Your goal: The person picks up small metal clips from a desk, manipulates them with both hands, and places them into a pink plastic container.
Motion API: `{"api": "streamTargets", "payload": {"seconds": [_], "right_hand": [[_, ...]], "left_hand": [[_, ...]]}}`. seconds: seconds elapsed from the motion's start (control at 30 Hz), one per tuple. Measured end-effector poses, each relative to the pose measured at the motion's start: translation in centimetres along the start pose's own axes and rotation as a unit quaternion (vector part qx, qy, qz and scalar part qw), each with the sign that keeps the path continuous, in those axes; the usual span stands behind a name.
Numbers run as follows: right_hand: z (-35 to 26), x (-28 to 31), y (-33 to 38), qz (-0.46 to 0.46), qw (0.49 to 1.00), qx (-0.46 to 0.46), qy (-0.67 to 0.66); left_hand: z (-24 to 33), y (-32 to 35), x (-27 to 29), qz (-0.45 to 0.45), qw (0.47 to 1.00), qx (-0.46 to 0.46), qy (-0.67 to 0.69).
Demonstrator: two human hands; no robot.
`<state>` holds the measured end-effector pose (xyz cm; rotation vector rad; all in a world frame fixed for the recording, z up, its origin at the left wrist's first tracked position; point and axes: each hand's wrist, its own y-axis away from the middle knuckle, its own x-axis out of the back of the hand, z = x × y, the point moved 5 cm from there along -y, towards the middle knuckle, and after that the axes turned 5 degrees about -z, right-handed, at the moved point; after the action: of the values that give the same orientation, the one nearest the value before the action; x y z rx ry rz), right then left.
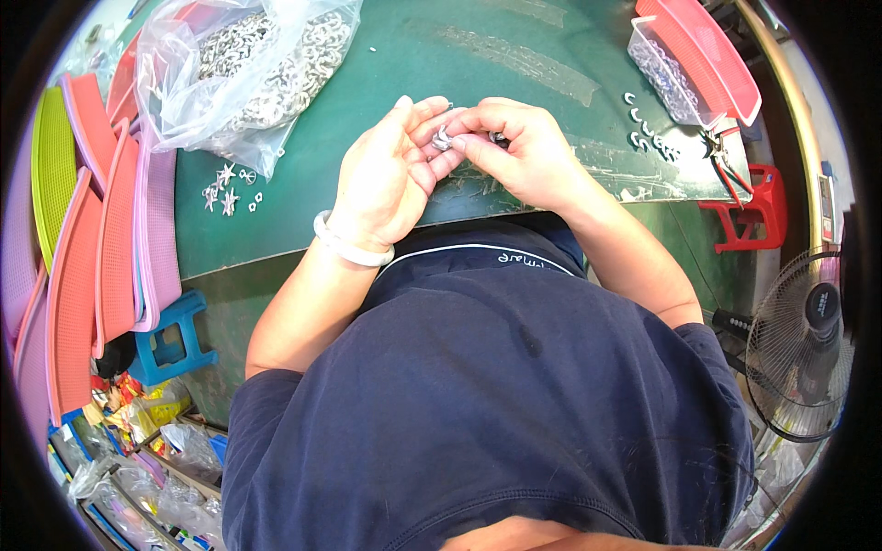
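My left hand (386,170) and my right hand (514,147) meet over the near edge of the green table (386,64). Between the fingertips of both sits a small silvery metal piece (443,140), pinched from each side. A white bangle (349,246) circles my left wrist. A few finished star-shaped metal pieces (225,188) lie on the table to the left of my left hand. Several curved white hook parts (643,119) lie in a row to the right of my right hand.
A clear plastic bag of small metal parts (248,64) lies at the back left. A clear box of parts (666,73) under a pink tray (707,46) stands back right. Coloured mesh trays (83,211) lean at left, a blue stool (170,335) below, a fan (804,344) right.
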<state>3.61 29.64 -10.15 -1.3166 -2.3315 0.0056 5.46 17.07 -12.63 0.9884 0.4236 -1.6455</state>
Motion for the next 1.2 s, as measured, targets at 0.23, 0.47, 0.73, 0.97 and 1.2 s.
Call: {"api": "streamTargets", "payload": {"seconds": [0.23,0.47,0.73,0.97,1.2], "right_hand": [[1.3,0.2,0.0,0.006,0.998,-0.044,-0.04],[1.3,0.3,0.0,0.003,0.998,-0.027,-0.058],[1.8,0.2,0.3,0.002,0.994,-0.078,-0.07],[1.3,0.1,0.5,0.043,0.988,-0.076,-0.126],[0.8,0.6,0.4,0.044,0.993,-0.044,-0.099]], "left_hand": [[-0.2,0.1,-0.2,0.0,0.998,-0.004,-0.064],[-0.5,-0.1,0.2,0.022,0.997,-0.001,-0.078],[-0.7,-0.4,0.6,0.016,0.995,0.007,-0.094],[-0.5,-0.2,-0.1,0.011,0.995,-0.007,-0.095],[-0.5,-0.1,0.1,0.002,0.994,-0.003,-0.112]]}}
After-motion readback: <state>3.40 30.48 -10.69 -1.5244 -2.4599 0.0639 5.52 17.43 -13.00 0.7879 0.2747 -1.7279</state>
